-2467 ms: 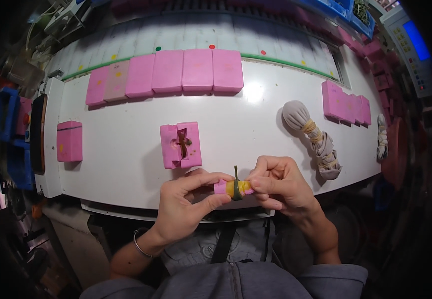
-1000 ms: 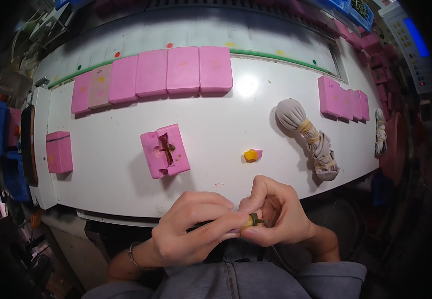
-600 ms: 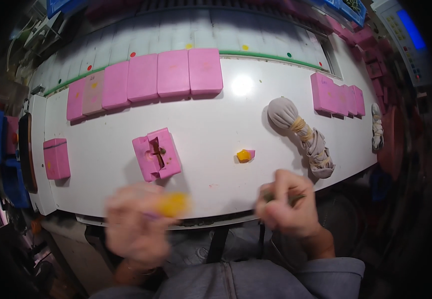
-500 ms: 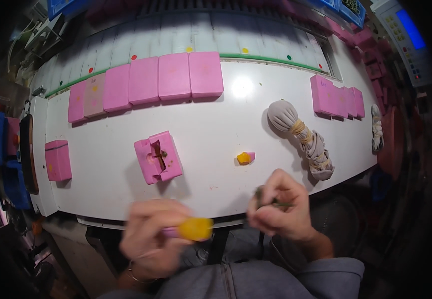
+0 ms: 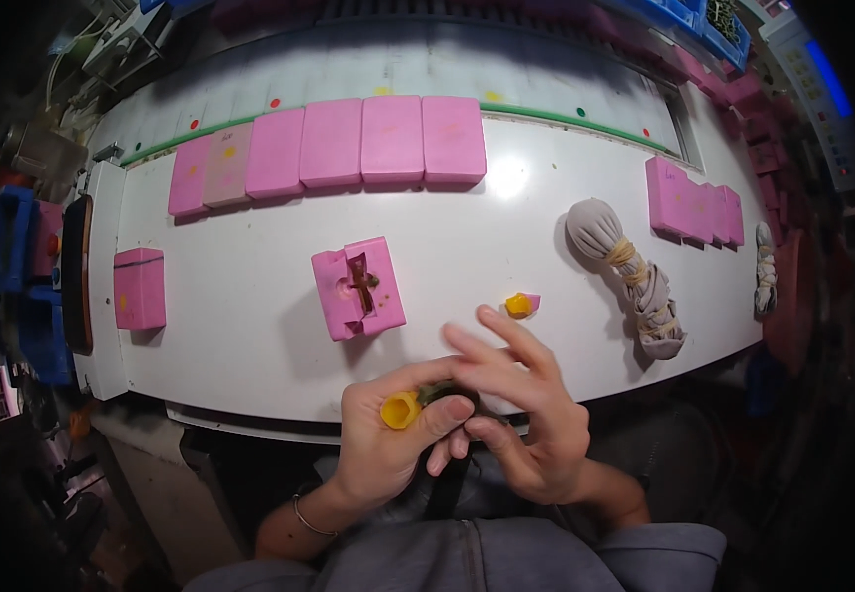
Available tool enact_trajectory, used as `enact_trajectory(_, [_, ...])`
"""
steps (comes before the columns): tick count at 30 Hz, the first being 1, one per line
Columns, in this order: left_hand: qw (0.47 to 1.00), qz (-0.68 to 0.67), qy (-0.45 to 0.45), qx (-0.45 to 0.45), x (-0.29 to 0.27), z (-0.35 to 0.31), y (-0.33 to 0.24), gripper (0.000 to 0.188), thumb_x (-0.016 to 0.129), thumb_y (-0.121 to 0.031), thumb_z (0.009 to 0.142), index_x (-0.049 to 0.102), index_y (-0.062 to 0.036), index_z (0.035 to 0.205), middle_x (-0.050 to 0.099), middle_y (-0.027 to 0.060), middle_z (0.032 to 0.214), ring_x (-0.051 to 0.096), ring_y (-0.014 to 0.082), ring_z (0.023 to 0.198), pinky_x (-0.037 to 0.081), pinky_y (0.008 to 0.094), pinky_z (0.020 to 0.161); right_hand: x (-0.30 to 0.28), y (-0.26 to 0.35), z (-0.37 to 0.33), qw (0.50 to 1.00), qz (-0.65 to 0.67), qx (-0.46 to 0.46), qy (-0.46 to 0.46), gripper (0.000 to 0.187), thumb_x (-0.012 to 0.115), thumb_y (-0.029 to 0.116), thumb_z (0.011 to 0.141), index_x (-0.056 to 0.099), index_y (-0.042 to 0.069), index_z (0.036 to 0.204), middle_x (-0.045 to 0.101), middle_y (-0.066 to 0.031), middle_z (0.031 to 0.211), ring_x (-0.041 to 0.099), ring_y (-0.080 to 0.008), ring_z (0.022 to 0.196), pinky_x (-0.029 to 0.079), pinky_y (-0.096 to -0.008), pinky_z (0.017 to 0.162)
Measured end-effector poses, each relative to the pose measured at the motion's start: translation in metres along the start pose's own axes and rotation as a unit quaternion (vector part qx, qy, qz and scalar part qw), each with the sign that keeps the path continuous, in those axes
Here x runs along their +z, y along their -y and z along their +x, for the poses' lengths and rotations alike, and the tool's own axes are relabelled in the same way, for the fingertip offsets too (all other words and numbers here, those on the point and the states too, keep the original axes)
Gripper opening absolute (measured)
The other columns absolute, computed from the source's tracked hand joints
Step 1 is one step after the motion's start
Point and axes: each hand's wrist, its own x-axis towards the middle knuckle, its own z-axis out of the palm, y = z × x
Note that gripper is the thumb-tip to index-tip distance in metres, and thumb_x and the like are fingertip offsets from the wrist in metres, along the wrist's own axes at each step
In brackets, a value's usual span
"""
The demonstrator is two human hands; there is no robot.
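In front of my body, both hands meet just past the table's near edge. My left hand [image 5: 383,424] is closed on a small yellow hollow insert [image 5: 401,410], its open end facing up. Beside it, a dark green piece [image 5: 435,393] is pinched under my left thumb, partly hidden by fingers. My right hand [image 5: 536,424] is against the left fingertips, its thumb near the green piece; its upper fingers are stretched apart and blurred. On the table lies a pink mould block [image 5: 388,266] with a dark cross-shaped cavity. A small yellow-and-pink insert [image 5: 520,305] sits to its right.
A row of pink mould blocks [image 5: 332,143] lines the table's back; more pink blocks [image 5: 679,200] stand at right. A grey cloth bundle [image 5: 623,257] tied with bands lies at right. Another pink block [image 5: 140,296] is at left. A device with a blue screen [image 5: 827,79] stands far right.
My hands have come together from apart. The green piece, formerly in my right hand, is now at the yellow insert in my left hand. The table scene has shifted rightward in view.
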Motion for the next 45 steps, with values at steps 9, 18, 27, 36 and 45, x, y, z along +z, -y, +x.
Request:
enact_trajectory(9, [0.993,0.104,-0.012,0.062,0.005,-0.007,-0.008,0.036,0.064,0.007,0.080,0.056,0.0069,0.115,0.059,0.0112,0.093,0.062,0.0137,0.071,0.051,0.0211,0.058,-0.006,-0.004,-0.008,0.967,-0.194,-0.155,-0.057,0.033,0.073,-0.003,0.061,0.063,-0.002,0.093,0.061,-0.0090,0.086,0.059,-0.0244,0.077,0.049,-0.0288,0.064])
enact_trajectory(18, [0.982,0.174,-0.009,0.073,0.008,-0.008,-0.013,0.034,0.067,0.007,0.077,0.060,0.0043,0.110,0.059,0.0086,0.087,0.060,0.0104,0.068,0.051,0.0199,0.057,-0.015,0.002,-0.004,0.956,-0.244,-0.165,-0.001,0.022,0.068,-0.001,0.068,0.062,-0.005,0.089,0.055,-0.0092,0.068,0.056,-0.0233,0.064,0.046,-0.0285,0.055])
enact_trajectory(27, [0.838,0.468,-0.049,0.276,0.004,0.001,-0.016,0.047,0.083,-0.002,0.061,0.064,-0.0006,0.104,0.056,0.0020,0.081,0.049,0.0055,0.064,0.041,0.0192,0.057,-0.023,-0.001,-0.006,0.962,-0.002,0.214,0.167,0.012,0.056,0.008,0.087,0.053,0.001,0.077,0.053,-0.0134,0.065,0.053,-0.0308,0.058,0.042,-0.0356,0.053])
enact_trajectory(36, [0.825,0.461,-0.045,0.324,-0.001,0.010,-0.001,0.068,0.079,0.005,0.064,0.047,0.0025,0.124,0.057,0.0030,0.075,0.051,0.0078,0.064,0.045,0.0192,0.061,-0.022,0.003,-0.002,0.980,0.020,0.191,0.043,0.020,0.067,0.009,0.080,0.061,0.004,0.099,0.056,-0.0065,0.068,0.056,-0.0163,0.057,0.043,-0.0278,0.049])
enact_trajectory(45, [0.815,0.436,-0.133,0.357,0.000,0.019,0.024,0.023,0.071,0.001,0.076,0.063,0.0027,0.098,0.060,0.0143,0.077,0.058,0.0215,0.062,0.049,0.0288,0.057,-0.100,0.013,0.073,0.959,0.066,0.272,0.052,0.008,0.060,0.005,0.086,0.062,-0.001,0.090,0.062,-0.0035,0.075,0.057,-0.0069,0.060,0.046,-0.0210,0.051])
